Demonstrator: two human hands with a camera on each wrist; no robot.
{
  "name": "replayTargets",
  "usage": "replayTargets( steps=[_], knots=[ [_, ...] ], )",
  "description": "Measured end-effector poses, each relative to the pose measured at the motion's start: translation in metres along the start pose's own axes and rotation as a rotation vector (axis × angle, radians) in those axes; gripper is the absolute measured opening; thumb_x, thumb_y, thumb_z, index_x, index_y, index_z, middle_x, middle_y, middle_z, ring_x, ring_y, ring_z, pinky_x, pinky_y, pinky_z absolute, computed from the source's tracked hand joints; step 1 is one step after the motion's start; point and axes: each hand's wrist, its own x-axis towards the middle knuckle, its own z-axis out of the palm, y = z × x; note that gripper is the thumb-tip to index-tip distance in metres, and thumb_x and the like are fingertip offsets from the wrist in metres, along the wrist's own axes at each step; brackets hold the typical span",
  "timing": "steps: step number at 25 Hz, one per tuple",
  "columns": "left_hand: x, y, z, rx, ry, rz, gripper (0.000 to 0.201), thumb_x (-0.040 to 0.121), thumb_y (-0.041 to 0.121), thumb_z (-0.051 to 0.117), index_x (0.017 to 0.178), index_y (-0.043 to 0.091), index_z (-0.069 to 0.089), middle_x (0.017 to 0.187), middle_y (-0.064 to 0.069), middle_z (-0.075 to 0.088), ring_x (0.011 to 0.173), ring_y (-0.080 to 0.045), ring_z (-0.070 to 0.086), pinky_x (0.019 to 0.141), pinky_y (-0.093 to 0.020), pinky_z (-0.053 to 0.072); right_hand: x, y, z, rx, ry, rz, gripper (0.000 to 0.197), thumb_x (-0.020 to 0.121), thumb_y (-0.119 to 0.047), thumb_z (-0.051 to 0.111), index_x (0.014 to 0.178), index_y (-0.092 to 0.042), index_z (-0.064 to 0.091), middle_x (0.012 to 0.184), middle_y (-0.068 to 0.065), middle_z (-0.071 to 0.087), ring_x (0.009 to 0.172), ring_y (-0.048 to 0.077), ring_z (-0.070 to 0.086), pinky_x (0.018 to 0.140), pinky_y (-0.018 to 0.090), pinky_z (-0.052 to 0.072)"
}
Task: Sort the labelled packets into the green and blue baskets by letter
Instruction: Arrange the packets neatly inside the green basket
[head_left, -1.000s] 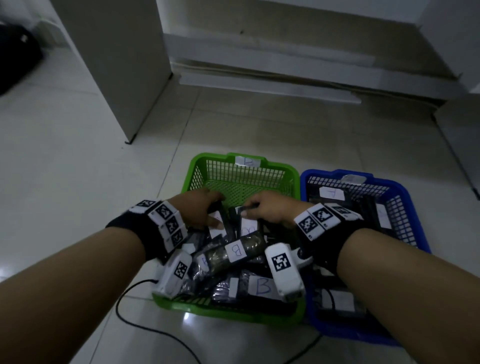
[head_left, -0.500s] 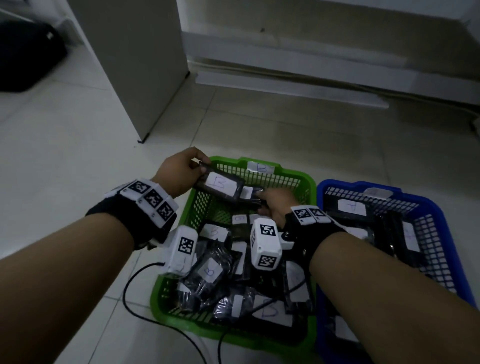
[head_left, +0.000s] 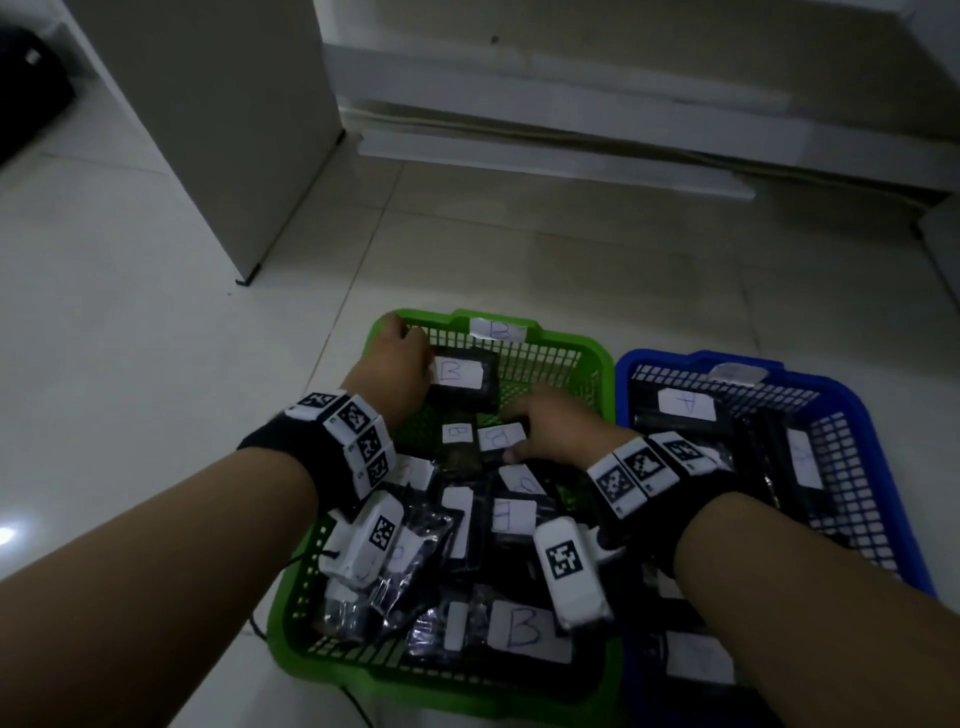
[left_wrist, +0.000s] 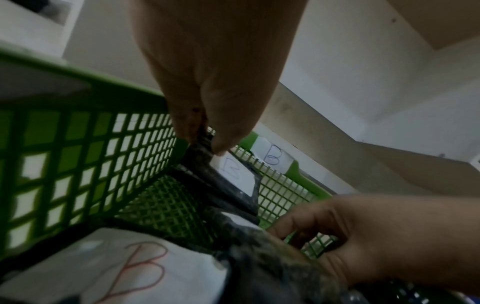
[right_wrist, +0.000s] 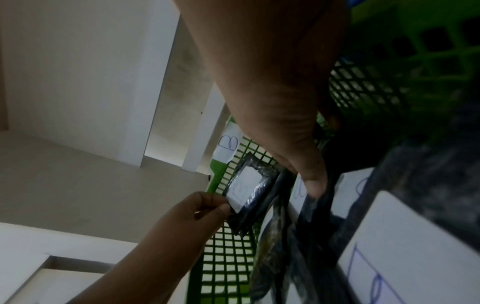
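Person, forearms bare. Left wrist: black band ringed with white square-code tags; white camera block, one code tag. Right wrist: same black band and tags; white camera block.

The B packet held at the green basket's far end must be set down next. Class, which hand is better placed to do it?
Left. The left hand already pinches that B packet inside the green basket, whose tag reads B. The right hand rests lower on another B packet.

Pale tiled floor, white cabinet panel, black cable underfoot.
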Motion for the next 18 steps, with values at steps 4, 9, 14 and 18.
replayTargets(
  steps=[4, 9, 14, 18],
  knots=[
    [-0.001, 0.016, -0.005, 0.246, -0.007, 0.274, 0.031, 0.08, 0.019, 0.061, 0.111, 0.016, 0.058, 0.126, -0.01, 0.043, 0.115, -0.03, 0.042, 0.093, -0.04, 0.043, -0.005, -0.005, -0.005, -0.146, 0.053, -0.047, 0.057, 0.071, -0.039, 0.08, 0.116, -0.009, 0.062, 0.116, 0.011, 0.056, 0.111, 0.029, 0.052, 0.083, 0.031, 0.044],
    [0.006, 0.019, 0.003, 0.443, -0.364, 0.543, 0.056, 0.09, 0.023, 0.056, 0.14, 0.037, 0.036, 0.151, 0.003, 0.026, 0.129, -0.026, 0.034, 0.103, -0.042, 0.04, -0.01, -0.001, -0.024, -0.317, 0.252, 0.107, 0.037, 0.081, -0.013, 0.066, 0.116, -0.007, 0.056, 0.123, 0.014, 0.05, 0.119, 0.031, 0.041, 0.093, 0.038, 0.042],
    [-0.002, 0.016, 0.0, 0.249, -0.307, 0.479, 0.051, 0.089, 0.017, 0.056, 0.137, 0.03, 0.044, 0.142, -0.004, 0.034, 0.123, -0.024, 0.044, 0.102, -0.034, 0.042, -0.004, -0.001, -0.008, -0.189, 0.346, 0.096, 0.039, 0.084, 0.009, 0.044, 0.121, -0.004, 0.048, 0.126, 0.018, 0.042, 0.118, 0.035, 0.04, 0.082, 0.041, 0.047],
    [-0.012, 0.021, -0.012, 0.103, -0.29, 0.216, 0.028, 0.091, 0.031, 0.055, 0.116, 0.02, 0.052, 0.11, -0.01, 0.059, 0.096, -0.027, 0.059, 0.081, -0.034, 0.05, 0.0, 0.004, -0.002, -0.166, 0.3, 0.064, 0.032, 0.087, 0.005, 0.041, 0.115, -0.007, 0.05, 0.121, 0.018, 0.045, 0.117, 0.035, 0.041, 0.079, 0.041, 0.049]
  ],
)
